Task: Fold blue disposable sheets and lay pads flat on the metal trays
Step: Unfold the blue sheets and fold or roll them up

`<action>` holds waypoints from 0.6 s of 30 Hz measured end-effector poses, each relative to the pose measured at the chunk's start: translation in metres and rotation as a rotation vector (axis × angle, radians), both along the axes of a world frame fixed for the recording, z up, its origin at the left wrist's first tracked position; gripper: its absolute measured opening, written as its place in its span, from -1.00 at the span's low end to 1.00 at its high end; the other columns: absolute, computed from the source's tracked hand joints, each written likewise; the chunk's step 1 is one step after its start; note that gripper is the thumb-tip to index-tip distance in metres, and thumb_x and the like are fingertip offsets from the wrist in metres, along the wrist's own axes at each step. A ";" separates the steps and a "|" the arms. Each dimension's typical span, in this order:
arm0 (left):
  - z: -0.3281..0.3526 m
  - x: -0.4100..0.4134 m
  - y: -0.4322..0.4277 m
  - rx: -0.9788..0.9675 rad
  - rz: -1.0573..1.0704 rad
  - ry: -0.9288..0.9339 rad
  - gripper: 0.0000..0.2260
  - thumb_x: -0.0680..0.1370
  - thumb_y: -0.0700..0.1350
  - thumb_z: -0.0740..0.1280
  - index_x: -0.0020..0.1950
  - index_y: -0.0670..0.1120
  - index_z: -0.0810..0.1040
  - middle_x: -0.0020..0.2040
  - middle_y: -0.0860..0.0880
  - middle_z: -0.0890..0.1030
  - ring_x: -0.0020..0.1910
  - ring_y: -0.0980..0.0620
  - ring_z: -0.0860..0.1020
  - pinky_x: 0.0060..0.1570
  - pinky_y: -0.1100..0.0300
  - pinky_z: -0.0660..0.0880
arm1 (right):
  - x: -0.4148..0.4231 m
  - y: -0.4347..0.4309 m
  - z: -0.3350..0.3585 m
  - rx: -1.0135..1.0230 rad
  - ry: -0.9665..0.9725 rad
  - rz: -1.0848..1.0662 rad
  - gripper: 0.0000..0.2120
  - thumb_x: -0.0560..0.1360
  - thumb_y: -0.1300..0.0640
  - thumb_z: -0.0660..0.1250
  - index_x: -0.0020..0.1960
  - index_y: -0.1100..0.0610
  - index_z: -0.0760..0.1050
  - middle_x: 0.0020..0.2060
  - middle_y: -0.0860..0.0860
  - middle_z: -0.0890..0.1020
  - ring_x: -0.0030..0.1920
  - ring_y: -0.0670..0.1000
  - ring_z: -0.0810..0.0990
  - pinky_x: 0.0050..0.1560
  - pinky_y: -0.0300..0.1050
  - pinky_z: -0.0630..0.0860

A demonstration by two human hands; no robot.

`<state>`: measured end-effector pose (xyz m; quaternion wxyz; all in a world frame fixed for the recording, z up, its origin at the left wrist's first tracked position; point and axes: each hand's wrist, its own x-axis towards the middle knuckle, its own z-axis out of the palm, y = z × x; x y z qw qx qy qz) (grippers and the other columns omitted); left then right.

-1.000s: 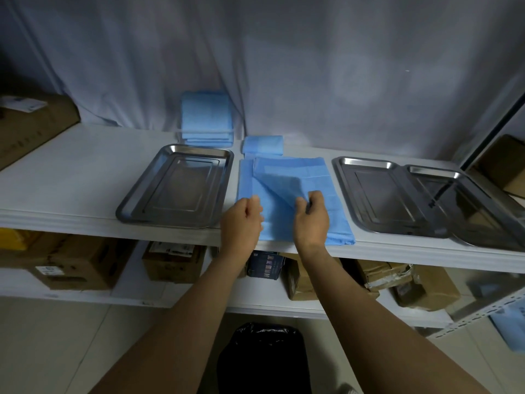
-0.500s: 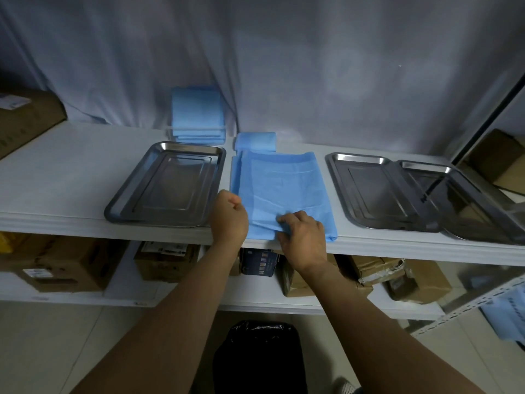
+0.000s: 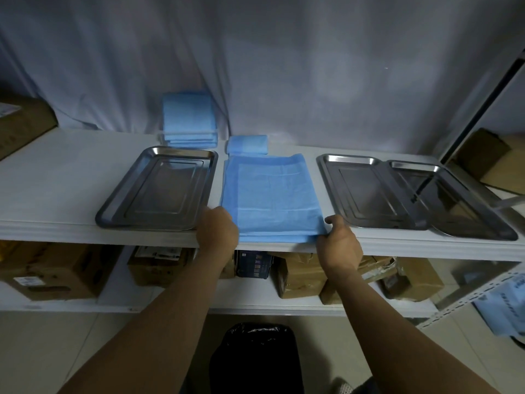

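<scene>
A blue disposable sheet [image 3: 270,194] lies folded flat on the white shelf [image 3: 56,177], between a metal tray [image 3: 159,189] on the left and two overlapping metal trays [image 3: 366,191] [image 3: 454,200] on the right. My left hand [image 3: 217,230] pinches the sheet's near left corner at the shelf's front edge. My right hand [image 3: 338,240] grips the near right corner. A stack of folded blue sheets [image 3: 189,120] leans against the curtain behind the left tray. A small folded blue pad [image 3: 247,144] lies just behind the sheet.
A pale curtain [image 3: 284,66] hangs behind the shelf. Cardboard boxes [image 3: 301,274] fill the lower shelf. A black bin bag [image 3: 255,356] stands on the floor between my arms. More boxes sit at the far left and far right.
The lifted flap of the sheet has been laid down flat. My right hand slid from the sheet's middle to its near right corner; my left hand stayed at the near left corner.
</scene>
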<state>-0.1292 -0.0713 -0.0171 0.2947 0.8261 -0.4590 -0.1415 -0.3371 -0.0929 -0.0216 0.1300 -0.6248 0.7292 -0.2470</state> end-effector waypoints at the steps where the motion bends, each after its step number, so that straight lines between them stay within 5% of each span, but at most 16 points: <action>1: 0.000 -0.005 0.004 -0.047 -0.039 -0.161 -0.80 0.53 -0.19 0.29 0.13 -0.20 0.53 0.17 -0.14 0.46 0.09 -0.08 0.47 0.01 0.11 0.51 | 0.000 0.000 0.000 0.012 -0.037 -0.016 -0.68 0.52 0.16 0.25 0.26 0.05 0.36 0.07 0.07 0.60 0.02 0.12 0.60 -0.14 -0.09 0.45; 5: 0.000 -0.035 0.015 -0.030 -0.559 -0.342 -0.32 0.47 0.15 0.33 0.51 0.02 0.16 0.53 -0.02 0.13 0.52 -0.08 0.06 0.48 -0.06 0.09 | 0.001 -0.002 0.005 0.026 -0.177 -0.032 -0.63 0.48 0.20 0.28 0.26 0.07 0.35 0.02 0.09 0.64 0.01 0.13 0.61 -0.08 -0.04 0.52; 8: -0.006 -0.048 0.009 0.123 -0.639 -0.440 -0.23 0.49 0.07 0.34 0.55 0.06 -0.06 0.57 0.03 -0.04 0.55 -0.08 -0.13 0.52 -0.08 -0.10 | 0.001 -0.004 0.012 -0.010 -0.288 0.000 -0.74 0.47 0.20 0.31 0.15 0.06 0.43 -0.09 0.06 0.65 -0.10 0.09 0.64 -0.10 -0.04 0.58; 11: -0.003 -0.050 0.001 0.079 -0.582 -0.487 -0.41 0.58 -0.14 0.22 0.54 0.06 0.03 0.56 0.02 0.03 0.55 -0.08 -0.06 0.51 -0.03 -0.04 | -0.002 -0.008 0.022 -0.014 -0.541 0.046 -0.84 0.46 0.23 0.34 -0.01 0.04 0.47 -0.23 0.04 0.60 -0.21 0.05 0.64 -0.10 0.01 0.63; 14: 0.008 -0.049 -0.001 0.046 -0.611 -0.481 -0.56 0.59 -0.24 0.12 0.47 -0.03 0.24 0.48 -0.04 0.27 0.46 -0.08 0.21 0.41 0.04 0.20 | -0.013 -0.010 0.033 0.086 -0.782 0.183 -0.67 0.44 0.37 0.32 0.14 0.09 0.49 -0.23 0.05 0.51 -0.24 0.00 0.57 -0.19 -0.14 0.57; 16: 0.020 -0.047 0.000 0.081 -0.618 -0.438 -0.65 0.59 -0.22 0.10 0.37 -0.05 0.38 0.32 -0.08 0.47 0.27 -0.11 0.43 0.23 0.03 0.39 | -0.023 -0.011 0.034 0.165 -0.651 0.297 -0.41 0.41 0.42 0.33 0.36 0.02 0.36 0.00 0.06 0.49 0.00 0.02 0.53 -0.04 -0.10 0.57; 18: 0.035 -0.045 -0.002 0.150 -0.638 -0.423 -0.72 0.61 -0.17 0.09 0.27 -0.07 0.45 0.16 -0.10 0.55 0.09 -0.11 0.52 0.02 0.04 0.44 | -0.032 -0.017 0.029 0.169 -0.250 0.348 -0.23 0.40 0.41 0.35 0.47 -0.09 0.19 0.32 0.06 0.35 0.30 0.09 0.39 0.21 0.02 0.51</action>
